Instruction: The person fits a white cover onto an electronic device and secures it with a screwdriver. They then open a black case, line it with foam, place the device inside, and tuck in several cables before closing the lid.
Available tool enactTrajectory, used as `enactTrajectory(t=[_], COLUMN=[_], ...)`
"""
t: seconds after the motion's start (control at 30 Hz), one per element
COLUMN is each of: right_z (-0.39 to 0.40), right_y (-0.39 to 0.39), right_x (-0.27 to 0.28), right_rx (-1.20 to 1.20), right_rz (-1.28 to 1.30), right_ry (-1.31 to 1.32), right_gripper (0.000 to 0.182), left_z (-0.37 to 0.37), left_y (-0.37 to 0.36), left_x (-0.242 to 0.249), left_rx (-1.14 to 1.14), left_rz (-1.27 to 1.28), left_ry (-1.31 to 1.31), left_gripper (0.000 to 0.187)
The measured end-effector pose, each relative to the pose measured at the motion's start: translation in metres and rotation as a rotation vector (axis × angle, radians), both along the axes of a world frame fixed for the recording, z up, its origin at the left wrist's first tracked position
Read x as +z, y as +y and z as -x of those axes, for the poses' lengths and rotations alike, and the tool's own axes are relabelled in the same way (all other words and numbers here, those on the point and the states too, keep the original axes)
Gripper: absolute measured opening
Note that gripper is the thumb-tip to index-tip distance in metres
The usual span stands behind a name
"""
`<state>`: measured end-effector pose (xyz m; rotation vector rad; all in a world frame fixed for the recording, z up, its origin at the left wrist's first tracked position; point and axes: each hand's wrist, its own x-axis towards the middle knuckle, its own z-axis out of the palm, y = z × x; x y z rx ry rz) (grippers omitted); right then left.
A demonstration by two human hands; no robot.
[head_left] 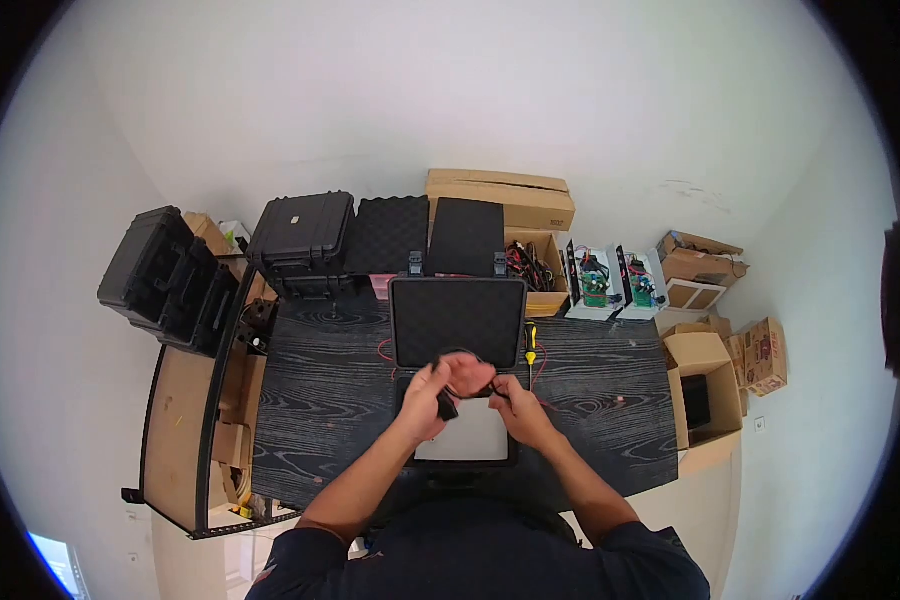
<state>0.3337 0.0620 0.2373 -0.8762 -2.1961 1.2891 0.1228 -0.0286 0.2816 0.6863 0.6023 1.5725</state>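
Observation:
An open black case (457, 322) stands on the dark wood-grain table, its lid raised and lined with bumpy foam. A light grey panel (462, 436) fills its lower half. Above the panel, my left hand (426, 402) is closed on a small black object (447, 405) with a dark cable. My right hand (521, 412) pinches part of the same dark cable (494, 388). The cable loops between both hands, and its far part is hard to make out. Right of the lid lies a yellow and black screwdriver (531, 343), with a thin red wire beside it.
Black cases (303, 235) are stacked at the back left, more (170, 275) on a side shelf. Foam sheets (467, 236) stand behind the lid. A cardboard box of cables (535, 268) and two units with green boards (595, 283) sit back right. Cartons (708, 385) flank the table's right side.

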Motion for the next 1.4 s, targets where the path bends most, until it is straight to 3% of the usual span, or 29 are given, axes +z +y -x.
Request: enactTrajectory(t=[0.07,0.2,0.33,0.37,0.47,0.57,0.67,0.77,0.8,0.87,0.97,1.1,1.2,1.33,1.4], right_z=[-0.002,-0.009,-0.011,-0.012,-0.015,-0.017,-0.019,-0.011,-0.007,0.000,0.003,-0.003,-0.011,-0.019,-0.021], right_y=[-0.003,-0.011,-0.016,-0.017,-0.019,-0.017,-0.008,-0.003,-0.001,-0.003,0.000,0.000,-0.006,-0.018,-0.020], right_x=[0.002,0.014,0.044,0.053,0.081,0.081,0.072,0.055,0.048,0.038,0.022,0.010,0.036,0.073,0.081], right_rx=[-0.036,0.087,0.272,0.311,0.300,0.178,0.087,0.056,0.045,0.000,-0.005,-0.033,0.032,0.196,0.240], right_rz=[0.010,-0.069,-0.025,0.015,0.035,-0.115,-0.063,-0.201,-0.266,-0.127,-0.095,-0.131,-0.167,-0.284,-0.365], right_ry=[-0.074,-0.125,-0.102,-0.084,-0.162,0.054,0.109,0.141,0.172,0.142,0.072,-0.030,-0.250,-0.223,-0.188], right_gripper=[0.022,0.016,0.012,0.012,0.011,0.008,0.011,0.011,0.011,0.012,0.018,0.021,0.021,0.018,0.020], left_z=[-0.001,0.001,-0.002,-0.011,-0.007,-0.004,0.005,0.009,0.007,0.004,-0.002,-0.001,0.001,-0.016,-0.019], left_y=[0.007,0.017,0.025,0.019,0.008,0.000,-0.007,-0.008,-0.010,-0.014,-0.014,-0.003,0.008,0.017,0.014], left_x=[0.012,0.020,-0.033,-0.024,-0.018,-0.022,-0.020,-0.016,-0.012,-0.002,0.000,0.002,-0.010,-0.019,-0.019], left_rx=[0.161,0.328,0.342,0.370,0.048,-0.348,-0.657,-0.797,-0.705,-0.519,-0.216,0.091,0.289,0.314,0.102], left_rz=[-0.052,-0.021,-0.142,-0.064,0.043,0.176,0.113,0.122,0.057,-0.074,-0.015,0.036,0.063,0.026,0.080], left_ry=[-0.140,-0.076,0.390,0.545,1.015,0.952,0.686,0.505,0.472,0.405,0.216,-0.100,0.089,0.503,0.744], left_gripper=[0.052,0.060,0.061,0.055,0.058,0.055,0.054,0.048,0.046,0.042,0.033,0.036,0.047,0.042,0.039])
